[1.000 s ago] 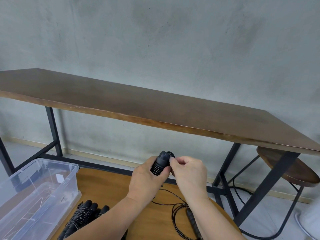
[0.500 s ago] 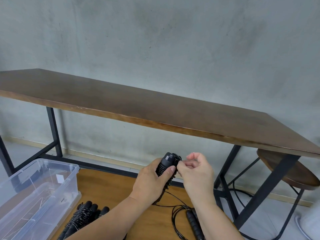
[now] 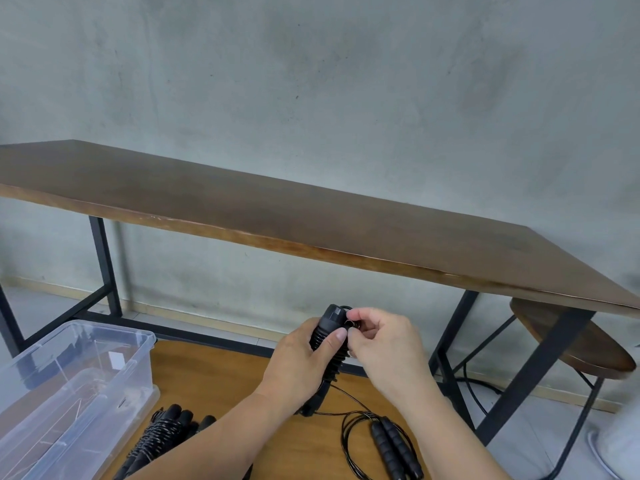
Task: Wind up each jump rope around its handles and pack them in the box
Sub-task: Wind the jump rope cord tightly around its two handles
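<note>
Black ribbed foam covers the jump-rope handles [image 3: 327, 344] that we hold upright in front of us, above the low orange-brown table [image 3: 221, 386]. Our left hand [image 3: 298, 368] is wrapped round the pair, thumb pressed across the wound coils. Our right hand [image 3: 384, 344] has its fingertips drawn together, pinching the thin black cord [image 3: 349, 322] just beside the handle tops. We judge the bundle light and the foam grippy and slightly soft, so a firm squeeze at mid-length should hold it. The cord looks wiry and springy; it will likely want to uncoil unless the loose end is tucked or kept under the thumb.

A second rope [image 3: 394, 441] lies unwound on the table below our right forearm, its two handles side by side inside loose loops. Several wound ropes [image 3: 162, 434] lie together just beside the clear plastic box [image 3: 69, 382], which stands at the left. We cannot tell whether any rope is in it.

Compared with half a second ago, the handles stand a little more upright and our right fingers have closed in against the top of the handles. A full second back, the right hand covered more of the cap. The ropes on the table and the box have not shifted.
</note>
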The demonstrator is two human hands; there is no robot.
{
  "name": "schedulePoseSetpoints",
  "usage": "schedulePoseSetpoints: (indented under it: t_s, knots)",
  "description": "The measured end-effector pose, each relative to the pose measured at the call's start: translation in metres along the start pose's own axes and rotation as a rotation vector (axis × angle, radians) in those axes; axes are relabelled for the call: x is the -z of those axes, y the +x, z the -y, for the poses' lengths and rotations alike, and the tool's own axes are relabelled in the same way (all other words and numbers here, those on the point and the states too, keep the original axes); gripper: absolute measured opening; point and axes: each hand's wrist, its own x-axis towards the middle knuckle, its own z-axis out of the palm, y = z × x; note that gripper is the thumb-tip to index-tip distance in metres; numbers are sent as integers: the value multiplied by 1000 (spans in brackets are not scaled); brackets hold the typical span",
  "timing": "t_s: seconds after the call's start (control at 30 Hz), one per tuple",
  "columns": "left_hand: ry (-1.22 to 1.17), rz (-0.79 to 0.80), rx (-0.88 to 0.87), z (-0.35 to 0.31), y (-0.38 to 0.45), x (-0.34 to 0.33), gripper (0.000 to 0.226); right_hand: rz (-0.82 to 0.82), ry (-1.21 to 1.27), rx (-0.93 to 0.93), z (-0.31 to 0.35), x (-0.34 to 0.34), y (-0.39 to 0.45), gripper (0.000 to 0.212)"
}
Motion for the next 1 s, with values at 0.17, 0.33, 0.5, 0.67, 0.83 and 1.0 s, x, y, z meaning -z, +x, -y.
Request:
schedulePoseSetpoints:
  t_s: [0.17,0.33,0.5,0.67,0.83,1.0]
  knots:
    - [54,18,-5,0,-5,-2,49,-8,-72,-46,3,-3,4,23]
    - [164,5,13,0,-6,-4,46,43,-461,95,6,-5,-3,18]
    - [125,47,111,-10,4,3,45,-23,-727,628,-6,-7,7,10]
    - [-152,187,312,-9,-1,8,50,74,-736,971,-16,-1,18,14]
    - [-159,202,359,-11,-1,11,34,130,-764,1174,-11,-4,17,13]
    - [-245,165,436,-10,-2,15,32,120,-723,1158,0,-13,22,10]
